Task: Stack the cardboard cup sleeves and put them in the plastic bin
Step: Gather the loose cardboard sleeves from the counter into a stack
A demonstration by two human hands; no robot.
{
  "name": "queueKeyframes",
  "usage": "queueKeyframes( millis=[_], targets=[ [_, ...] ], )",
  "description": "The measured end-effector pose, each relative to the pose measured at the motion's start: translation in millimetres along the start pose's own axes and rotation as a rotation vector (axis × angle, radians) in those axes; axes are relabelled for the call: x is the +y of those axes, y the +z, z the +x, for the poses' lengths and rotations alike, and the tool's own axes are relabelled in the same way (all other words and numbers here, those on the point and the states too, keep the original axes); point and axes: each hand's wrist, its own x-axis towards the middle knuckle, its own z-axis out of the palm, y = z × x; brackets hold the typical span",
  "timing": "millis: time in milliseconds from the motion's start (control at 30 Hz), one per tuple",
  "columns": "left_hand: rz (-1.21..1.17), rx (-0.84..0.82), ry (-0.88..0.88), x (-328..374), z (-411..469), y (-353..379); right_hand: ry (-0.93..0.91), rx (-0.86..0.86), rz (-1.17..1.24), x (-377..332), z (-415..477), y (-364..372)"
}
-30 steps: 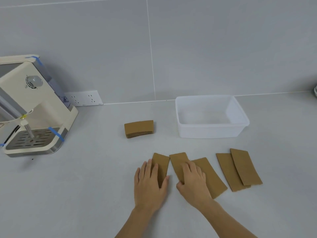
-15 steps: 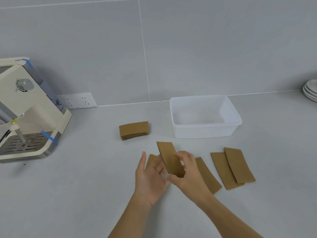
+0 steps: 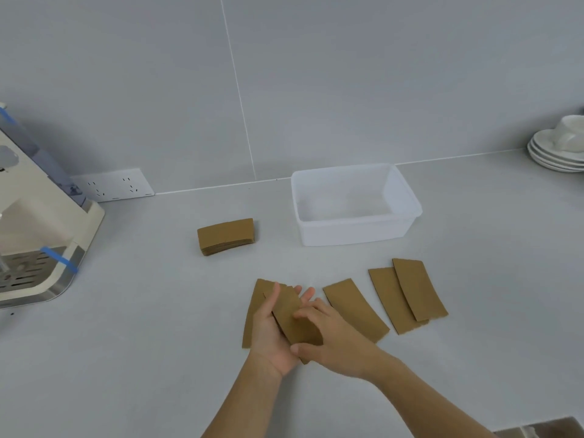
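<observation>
You have one flat brown sleeve (image 3: 289,314) held between both hands, over another sleeve (image 3: 252,314) lying flat. Three loose sleeves (image 3: 355,308) lie flat to the right, two overlapping. A neat stack (image 3: 226,236) sits left of the empty translucent bin (image 3: 354,227).

I can read no text, brand, number or sign anywhere in front of me. The flat brown cardboard cup sleeves (image 3: 354,308) on the grey counter are plain, the clear plastic bin (image 3: 354,229) carries no label, and the cream coffee machine (image 3: 34,229) at my left shows only blue tape strips, with no lettering that I can make out.
</observation>
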Motion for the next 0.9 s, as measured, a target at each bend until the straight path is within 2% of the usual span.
queueKeyframes(
  millis=[67, 100, 167, 233, 333, 533, 667, 800, 900],
  targets=[
    [-0.032, 0.004, -0.024, -3.4, 1.6, -0.9, 0.015, -0.086, 0.065, 1.0, 0.2, -15.5],
    [-0.046, -0.001, -0.024, -4.1, 1.7, -1.5, 0.027, -0.070, 0.085, 1.9, 0.6, -22.4],
    [-0.073, -0.003, -0.002, -4.0, 2.3, -1.8, 0.071, 0.091, 0.020, 6.7, 1.6, -33.7],
    [-0.115, 0.004, 0.014, -3.6, 2.5, -1.5, 0.169, 0.275, -0.180, 14.3, 1.9, -39.0],
    [-0.137, 0.004, 0.034, -2.9, 2.3, -1.8, 0.285, 0.416, -0.373, 32.1, 0.6, -33.4],
    [-0.126, 0.020, 0.068, -1.2, 2.6, -4.2, 0.373, 0.437, -0.526, 57.3, -5.3, -8.7],
    [-0.119, 0.035, 0.064, -3.4, 1.8, -4.6, 0.345, 0.437, -0.623, 58.3, -6.1, -2.0],
    [-0.103, 0.039, 0.048, -7.3, 2.1, -2.0, 0.330, 0.419, -0.573, 51.8, -6.4, -13.1],
    [-0.078, 0.031, 0.033, -11.1, 3.4, 2.6, 0.375, 0.404, -0.385, 40.5, -7.1, -30.9]
  ],
)
